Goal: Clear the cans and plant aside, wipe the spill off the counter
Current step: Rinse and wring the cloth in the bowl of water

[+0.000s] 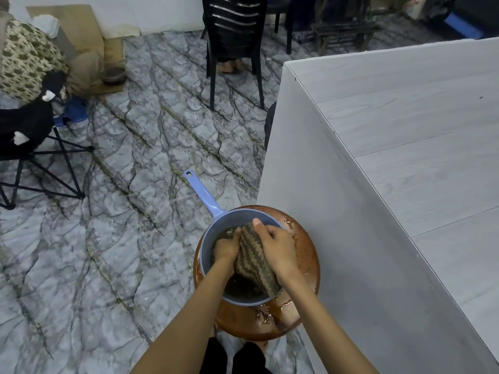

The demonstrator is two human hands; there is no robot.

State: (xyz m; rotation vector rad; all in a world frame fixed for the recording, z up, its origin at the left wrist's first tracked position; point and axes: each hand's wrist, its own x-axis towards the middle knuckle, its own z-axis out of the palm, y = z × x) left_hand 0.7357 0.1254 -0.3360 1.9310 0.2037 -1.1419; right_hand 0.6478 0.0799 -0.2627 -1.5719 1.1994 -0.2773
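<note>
Head view shows both hands in a blue dipper (pixel 232 218) that sits on a wet brown stool (pixel 305 255) just beside the grey counter (pixel 405 157). The left hand (pixel 228 245) clutches the striped cloth (pixel 253 257) at its left edge, down by the dark water. The right hand (pixel 278 249) wraps over its top, thumb raised — 2 firm grips on 1 cloth.

This looks like rinsing before wiping. To do it well, twist the hands in opposite directions and keep the cloth low over the dipper so drips fall inside — the stool's rim is splashed. Squeeze until damp, not dripping. No cans, plant or spill show on the counter's visible part.
</note>
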